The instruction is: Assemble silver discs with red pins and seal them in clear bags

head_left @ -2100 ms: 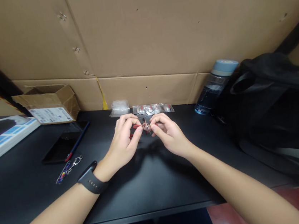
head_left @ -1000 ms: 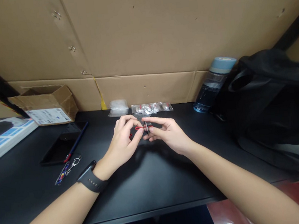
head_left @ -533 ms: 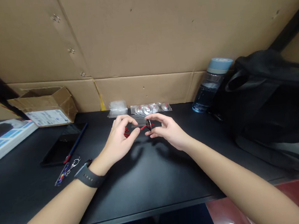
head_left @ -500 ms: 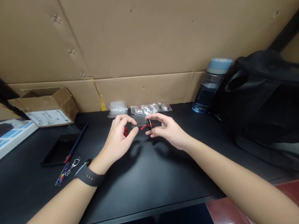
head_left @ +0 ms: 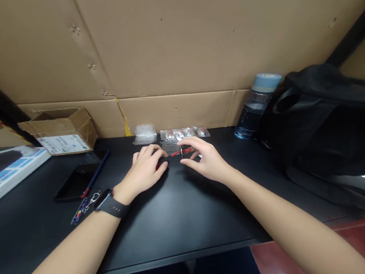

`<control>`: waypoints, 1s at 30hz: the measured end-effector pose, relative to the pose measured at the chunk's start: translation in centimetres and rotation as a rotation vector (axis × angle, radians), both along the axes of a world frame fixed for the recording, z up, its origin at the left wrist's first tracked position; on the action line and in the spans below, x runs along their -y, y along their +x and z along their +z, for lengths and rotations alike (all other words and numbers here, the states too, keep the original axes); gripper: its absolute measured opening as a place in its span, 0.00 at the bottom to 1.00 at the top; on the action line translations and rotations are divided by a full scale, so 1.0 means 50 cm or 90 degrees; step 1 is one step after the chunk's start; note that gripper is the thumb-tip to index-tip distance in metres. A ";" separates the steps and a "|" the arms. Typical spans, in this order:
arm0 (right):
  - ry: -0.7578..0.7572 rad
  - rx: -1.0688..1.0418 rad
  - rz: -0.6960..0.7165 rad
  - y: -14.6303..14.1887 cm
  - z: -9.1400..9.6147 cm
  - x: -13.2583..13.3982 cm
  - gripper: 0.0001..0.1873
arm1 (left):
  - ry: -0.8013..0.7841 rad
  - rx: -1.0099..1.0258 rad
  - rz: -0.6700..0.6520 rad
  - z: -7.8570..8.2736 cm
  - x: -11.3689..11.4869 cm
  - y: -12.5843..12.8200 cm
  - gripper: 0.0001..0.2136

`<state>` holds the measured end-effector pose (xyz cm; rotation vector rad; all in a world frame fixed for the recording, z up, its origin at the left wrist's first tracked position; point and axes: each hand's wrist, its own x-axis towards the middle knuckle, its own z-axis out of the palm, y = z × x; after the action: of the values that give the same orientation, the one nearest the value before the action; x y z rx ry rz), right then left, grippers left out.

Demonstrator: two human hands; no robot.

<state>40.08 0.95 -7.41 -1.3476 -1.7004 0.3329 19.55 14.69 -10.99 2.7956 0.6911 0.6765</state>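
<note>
My right hand pinches a thin round disc between thumb and fingers, turned edge-on to me. A red cord runs beside the disc, partly hidden by the fingers. Close to the left, my left hand is curled low over the black table, with a bit of a red cord bundle showing between its fingers and thumb. The palm hides most of that bundle. Just behind the hands lie a clear plastic sleeve and a row of bagged silver discs.
A stack of clear bags lies at the back. On the left are an open cardboard box, a dark phone, a keyring and a power strip. A water bottle and a black bag stand right.
Both hands have come down closer to the table, and their shadows have drawn in under them. The disc stays in my right hand. The view has shifted slightly.
</note>
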 end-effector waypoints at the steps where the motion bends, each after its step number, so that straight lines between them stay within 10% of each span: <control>1: 0.009 0.017 0.004 0.001 0.004 0.001 0.22 | 0.002 0.000 -0.007 -0.001 -0.001 0.000 0.12; 30: 0.008 0.087 0.046 0.017 -0.004 -0.006 0.25 | 0.006 -0.070 -0.164 0.005 0.055 0.008 0.09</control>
<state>40.93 1.25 -7.58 -1.3270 -1.8649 0.2769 19.97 11.94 -10.74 2.8768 0.3350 0.4818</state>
